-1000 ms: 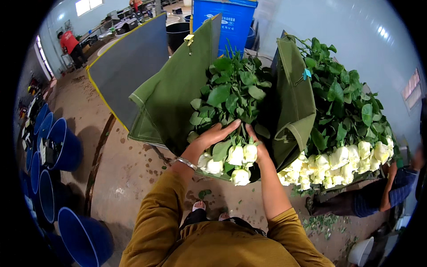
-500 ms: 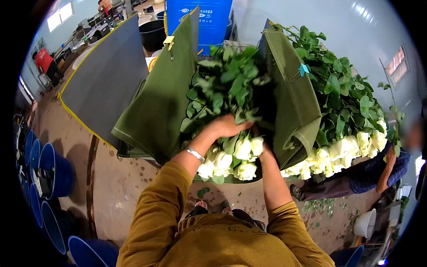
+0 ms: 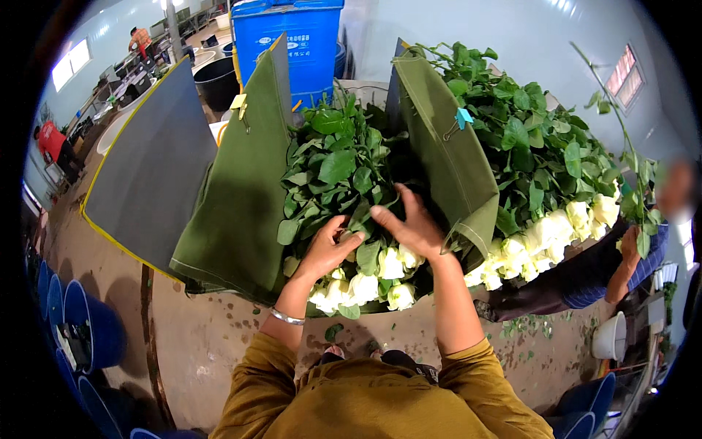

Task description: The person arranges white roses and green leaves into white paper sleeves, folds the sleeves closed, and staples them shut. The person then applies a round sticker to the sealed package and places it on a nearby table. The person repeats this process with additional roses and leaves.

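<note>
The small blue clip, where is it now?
In the head view, the blue clip sits on the right green cloth divider, up and right of the right hand, beside the rose leaves.

Concrete floor [image 3: 212,336], stained, with a dark seam running near-to-far on the left. Scattered green leaf scraps [image 3: 333,331] lie on it near centre and to the right. Blue buckets [image 3: 88,329] stand along the left edge. A white bucket [image 3: 608,338] stands at the right. Blue bin [image 3: 307,40] far centre.
</note>
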Tool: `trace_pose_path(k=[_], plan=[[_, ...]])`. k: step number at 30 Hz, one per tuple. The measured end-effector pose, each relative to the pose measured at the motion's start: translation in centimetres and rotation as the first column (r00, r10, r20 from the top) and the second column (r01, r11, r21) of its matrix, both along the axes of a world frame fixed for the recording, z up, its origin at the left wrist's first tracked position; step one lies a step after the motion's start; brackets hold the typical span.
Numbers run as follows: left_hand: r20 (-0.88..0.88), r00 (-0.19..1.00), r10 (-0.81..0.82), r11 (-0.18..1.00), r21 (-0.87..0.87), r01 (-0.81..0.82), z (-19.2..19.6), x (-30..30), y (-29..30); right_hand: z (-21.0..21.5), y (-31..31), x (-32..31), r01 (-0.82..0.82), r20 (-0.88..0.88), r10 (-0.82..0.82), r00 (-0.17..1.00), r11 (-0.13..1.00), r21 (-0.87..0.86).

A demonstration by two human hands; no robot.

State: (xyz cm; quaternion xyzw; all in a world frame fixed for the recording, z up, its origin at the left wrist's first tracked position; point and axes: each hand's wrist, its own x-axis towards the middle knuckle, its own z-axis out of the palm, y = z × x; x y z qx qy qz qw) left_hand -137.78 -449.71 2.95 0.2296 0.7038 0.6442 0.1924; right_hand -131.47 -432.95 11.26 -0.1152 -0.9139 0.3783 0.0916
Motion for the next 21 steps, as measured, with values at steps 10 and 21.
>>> trace_pose_path(k=[10, 21], plan=[[-0.036, 0.996, -0.080, 0.995, -0.062, 0.077, 1.2, 0.9, 0.0, -6.0, 2.0, -2.1, -0.012, 0.199, -0.041, 0.979, 0.966, 0.258], [-0.195, 0.975, -0.103, 0.970, -0.238, 0.055, -0.4, 5.3, -0.1, -11.4, 3.1, -4.1, 0.228, 0.106, -0.287, 0.952, 0.896, 0.381]])
